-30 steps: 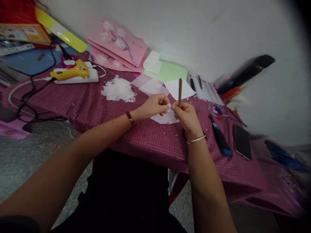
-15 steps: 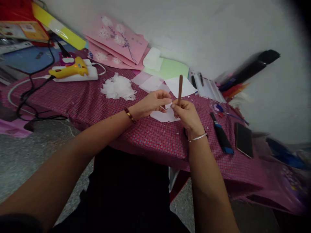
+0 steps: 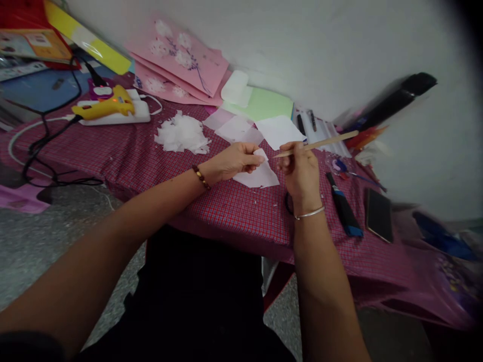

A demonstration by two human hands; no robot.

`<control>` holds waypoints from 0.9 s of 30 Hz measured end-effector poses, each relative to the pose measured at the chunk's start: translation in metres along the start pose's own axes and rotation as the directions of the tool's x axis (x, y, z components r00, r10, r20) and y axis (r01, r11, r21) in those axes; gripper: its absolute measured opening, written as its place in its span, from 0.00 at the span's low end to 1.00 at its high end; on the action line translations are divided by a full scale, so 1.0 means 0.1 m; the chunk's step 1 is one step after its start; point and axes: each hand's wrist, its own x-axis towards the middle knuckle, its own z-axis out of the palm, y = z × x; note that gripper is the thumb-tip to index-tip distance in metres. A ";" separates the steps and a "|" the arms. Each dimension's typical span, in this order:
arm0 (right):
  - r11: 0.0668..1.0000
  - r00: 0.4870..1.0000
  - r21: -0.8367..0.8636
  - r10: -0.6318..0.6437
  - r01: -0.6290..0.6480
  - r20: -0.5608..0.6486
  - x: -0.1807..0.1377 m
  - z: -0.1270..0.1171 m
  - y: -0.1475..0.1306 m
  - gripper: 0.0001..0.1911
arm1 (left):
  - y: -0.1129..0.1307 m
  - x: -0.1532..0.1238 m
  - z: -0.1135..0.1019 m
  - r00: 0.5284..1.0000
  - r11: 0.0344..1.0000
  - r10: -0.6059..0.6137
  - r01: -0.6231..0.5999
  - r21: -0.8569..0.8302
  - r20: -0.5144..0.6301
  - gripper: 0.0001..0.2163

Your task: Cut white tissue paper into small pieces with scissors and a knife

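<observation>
My left hand [image 3: 241,161] pinches a small piece of white paper [image 3: 261,154] between thumb and fingers. Across from it, my right hand [image 3: 300,173] is closed around a thin, flat wooden stick [image 3: 328,142]. The stick's pointed end lies just right of the small paper, apart from it, and its other end reaches up to the right. Below both hands a larger white sheet [image 3: 260,176] lies on the checked tablecloth [image 3: 241,216]. To the left rests a pile of small white paper pieces [image 3: 183,133].
A yellow glue gun [image 3: 107,104] lies on a white power strip [image 3: 141,111] at left. Pink cards with white blossoms [image 3: 188,60] and a green sheet [image 3: 269,103] lie at the back. On the right are a black-and-blue tool [image 3: 344,208] and a phone [image 3: 379,215].
My right hand has turned the stick from upright to nearly level, its point now towards the left hand. It has moved slightly right, away from the small paper, which stays in my left hand.
</observation>
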 end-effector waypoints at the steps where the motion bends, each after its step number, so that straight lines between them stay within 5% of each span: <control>1: 1.000 1.000 -0.022 0.002 -0.002 0.012 0.00 0.01 0.00 0.17 | -0.01 0.01 0.00 1.000 1.000 0.004 -0.004 0.002 0.008 0.10; 6: 0.989 0.999 -0.147 0.011 -0.005 0.042 -0.01 0.03 0.02 0.17 | -0.07 0.04 -0.03 0.999 1.000 0.028 -0.028 0.012 0.043 0.09; 27: 0.988 0.995 -0.134 -0.063 0.072 0.074 0.01 0.03 0.10 0.19 | -0.06 0.03 -0.03 0.997 1.000 0.012 -0.011 -0.016 0.071 0.10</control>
